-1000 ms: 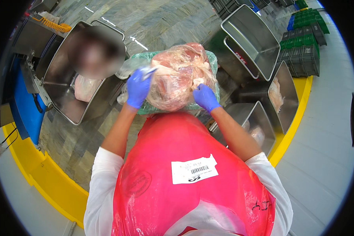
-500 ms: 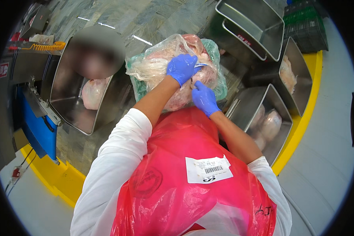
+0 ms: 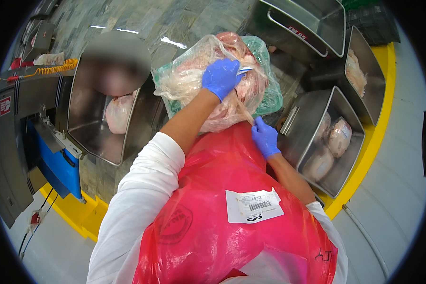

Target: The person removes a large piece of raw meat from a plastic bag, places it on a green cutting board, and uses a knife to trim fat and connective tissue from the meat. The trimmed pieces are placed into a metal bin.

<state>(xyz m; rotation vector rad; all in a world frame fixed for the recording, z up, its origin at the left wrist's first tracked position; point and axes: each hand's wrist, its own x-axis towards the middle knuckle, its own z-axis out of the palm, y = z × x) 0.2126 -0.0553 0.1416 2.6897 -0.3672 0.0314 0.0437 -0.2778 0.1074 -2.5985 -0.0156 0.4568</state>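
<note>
Your left hand (image 3: 221,77), in a blue glove, grips a small knife (image 3: 244,71) with its fingers curled tight round the handle, the blade lying against the top of a large cut of raw meat (image 3: 232,102) still wrapped in clear plastic film (image 3: 182,80). The meat rests on a green cutting board (image 3: 272,94) on the dark steel table (image 3: 142,19), right at the near edge against your red plastic apron (image 3: 208,227). Your right hand (image 3: 265,138), also gloved, sits low beside the meat, its fingers pinching a thin strip that runs from the cut down to the hand; whether that strip is film or tissue cannot be told. The chief risk is the blade: slick wrap could let it skate, and the line of the strip leads from the knife toward your right hand. A hard tug on the strip could also drag the heavy cut off the table edge toward you. Loose film could tear and leave shreds in the meat. Wrapped pieces (image 3: 338,137) lie in a steel bin (image 3: 312,102) just to your right, close enough for an elbow to knock it.
</note>
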